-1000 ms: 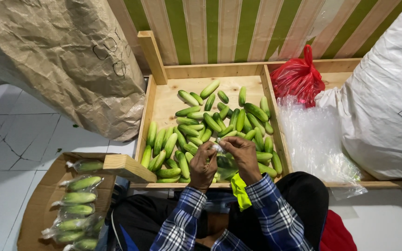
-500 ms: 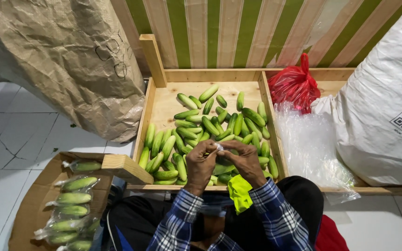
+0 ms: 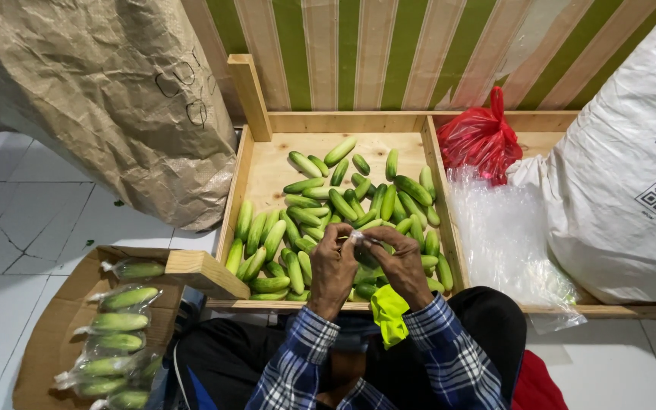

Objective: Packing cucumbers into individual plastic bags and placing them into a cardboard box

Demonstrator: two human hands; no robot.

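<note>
My left hand [image 3: 333, 267] and my right hand [image 3: 399, 262] meet over the near edge of a wooden crate [image 3: 246, 176] full of loose green cucumbers [image 3: 333, 203]. Both pinch the twisted neck of a clear plastic bag [image 3: 357, 238] between the fingertips. The bag's body and contents are hidden behind my hands. A yellow-green cloth [image 3: 389, 313] lies on my lap just under my right wrist. My sleeves are blue plaid.
A cardboard box [image 3: 47, 334] at lower left holds several bagged cucumbers [image 3: 119, 320]. A large brown paper sack [image 3: 93, 99] stands at upper left. A red plastic bag [image 3: 480, 140], a pile of clear bags [image 3: 506, 235] and a white woven sack [image 3: 624, 182] fill the right.
My hands stay together at the bag's neck, fingers shifting slightly. The view has tilted a little, nothing else has moved.
</note>
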